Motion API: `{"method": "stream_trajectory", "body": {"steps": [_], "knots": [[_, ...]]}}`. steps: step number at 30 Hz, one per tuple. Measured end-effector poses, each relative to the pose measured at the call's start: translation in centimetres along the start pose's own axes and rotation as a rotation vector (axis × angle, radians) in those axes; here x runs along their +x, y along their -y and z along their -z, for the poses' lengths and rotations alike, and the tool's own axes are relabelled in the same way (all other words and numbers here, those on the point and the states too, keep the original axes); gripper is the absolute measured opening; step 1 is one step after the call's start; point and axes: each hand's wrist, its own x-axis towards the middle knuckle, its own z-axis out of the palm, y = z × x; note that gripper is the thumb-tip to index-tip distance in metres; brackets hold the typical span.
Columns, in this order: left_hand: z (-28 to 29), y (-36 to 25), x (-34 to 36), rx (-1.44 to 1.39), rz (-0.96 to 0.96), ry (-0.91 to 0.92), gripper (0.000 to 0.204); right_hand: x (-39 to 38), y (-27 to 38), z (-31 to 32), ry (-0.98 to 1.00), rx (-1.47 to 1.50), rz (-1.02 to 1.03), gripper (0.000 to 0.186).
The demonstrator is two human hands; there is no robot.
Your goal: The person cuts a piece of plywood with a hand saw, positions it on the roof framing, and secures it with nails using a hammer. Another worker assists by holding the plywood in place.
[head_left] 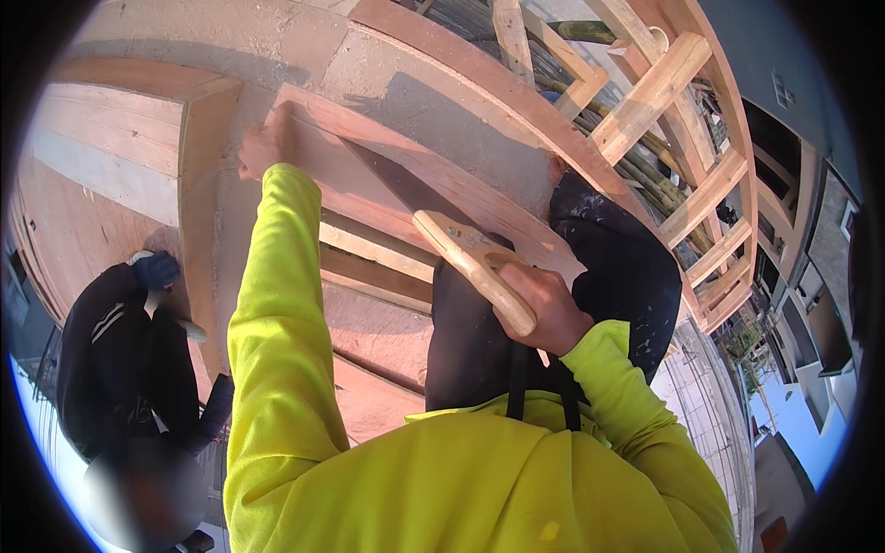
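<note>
My right hand [544, 309] is closed round the pale wooden handle of a handsaw [466, 253]. Its dark blade [396, 180] slants away to the far left, lying across a reddish wooden board [433, 170]. That board runs from the far left toward my dark-trousered knees. At its far left end my left hand [265, 146] grips the board's edge, arm stretched out; some of its fingers are hard to make out. Lumber strips [383, 253] show below the board.
A box-like plywood form [198, 157] stands at left. Beside it, another person in dark clothes [124, 355] bends over with a gloved hand [157, 269] by the wood. A curved timber frame [682, 184] with crosspieces rises at right, bamboo poles [645, 175] behind it.
</note>
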Motion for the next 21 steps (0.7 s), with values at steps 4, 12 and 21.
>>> {"method": "stream_trajectory", "body": {"steps": [4,12,21], "knots": [[0.9,1.4,-1.5,0.004,0.053,0.13,0.074,2.1,-0.2,-2.0,0.009,0.026,0.01,0.016],[1.4,-0.5,-1.2,-0.032,0.009,0.048,0.07,-4.3,0.6,1.1,-0.004,-0.036,0.011,0.018],[2.1,-0.4,-1.0,-0.008,0.042,0.041,0.071,-11.9,4.0,5.9,0.023,-0.094,-0.02,0.01]]}}
